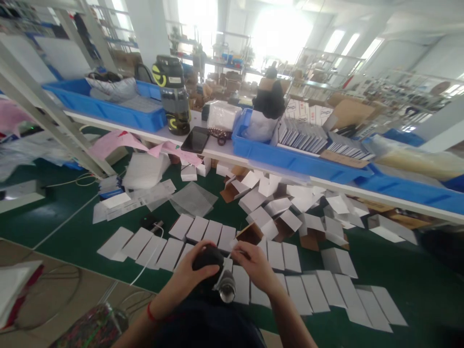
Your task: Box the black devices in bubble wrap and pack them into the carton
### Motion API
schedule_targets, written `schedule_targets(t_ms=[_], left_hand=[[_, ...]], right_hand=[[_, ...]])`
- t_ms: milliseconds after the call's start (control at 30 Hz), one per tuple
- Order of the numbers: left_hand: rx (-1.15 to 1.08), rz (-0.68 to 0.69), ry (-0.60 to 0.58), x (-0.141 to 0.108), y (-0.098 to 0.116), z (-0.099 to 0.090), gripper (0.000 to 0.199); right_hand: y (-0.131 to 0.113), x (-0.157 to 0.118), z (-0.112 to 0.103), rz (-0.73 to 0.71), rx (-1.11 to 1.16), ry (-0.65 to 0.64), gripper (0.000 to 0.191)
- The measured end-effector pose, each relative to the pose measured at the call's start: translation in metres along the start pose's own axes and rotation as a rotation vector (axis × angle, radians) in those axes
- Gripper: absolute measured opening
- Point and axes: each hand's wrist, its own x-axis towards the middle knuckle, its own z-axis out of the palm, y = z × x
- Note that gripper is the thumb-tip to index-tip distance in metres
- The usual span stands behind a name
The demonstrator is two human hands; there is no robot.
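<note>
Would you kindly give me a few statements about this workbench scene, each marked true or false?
1. The left hand holds a rounded black object. True.
2. Nothing is worn on the left wrist. False: a red band circles it.
3. A dark phone lies beside the bottle on the shelf. True.
4. The bottle lies on its side. False: it stands upright.
5. White boxes lie in rows on the green work surface. True.
6. The shelf bears only red containers. False: blue bins stand on it.
</note>
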Motion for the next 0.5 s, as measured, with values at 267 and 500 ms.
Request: schedule_targets(t_ms=[267, 500], left_hand=[[-0.134, 0.073, 0.317, 0.003, -0.007, -0.007, 0.056], [0.155, 0.159, 0.315, 0.002, -0.01, -0.02, 0.054]], right_hand=[[0.013, -0.022, 0.064, 0.125, 0.132, -0.24, 0.038], [-0.034, -0.007, 0.005, 0.043, -0.057, -0.083, 0.022]])
